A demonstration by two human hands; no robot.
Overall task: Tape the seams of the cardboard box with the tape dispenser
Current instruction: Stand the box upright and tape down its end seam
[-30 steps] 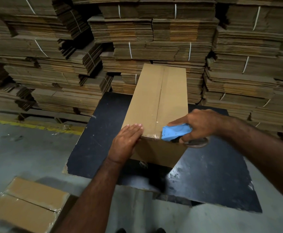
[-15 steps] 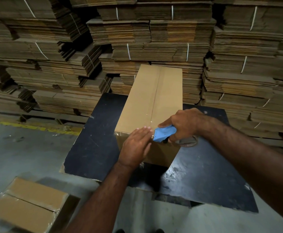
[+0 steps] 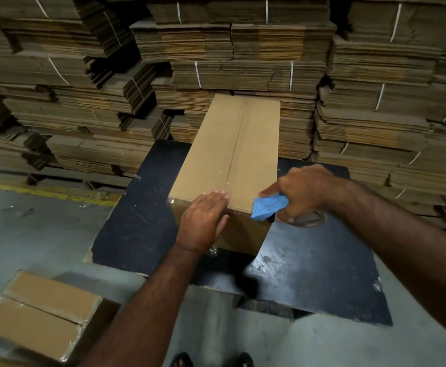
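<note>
On the floor at lower left a taped box [image 3: 35, 317] sits partly cut off by the frame. Further in, the left hand [image 3: 204, 219] lies flat over the near top edge of the box [image 3: 232, 154], fingers [image 3: 216, 197] together and extended. Just right, the right hand [image 3: 302, 192] has its fingers clamped on the blue dispenser [image 3: 268, 206], nose at the near right corner; its roll is mostly hidden. The box stands on the black counter [image 3: 322, 274], long axis and seam running away toward cardboard stacks [image 3: 243, 49].
</note>
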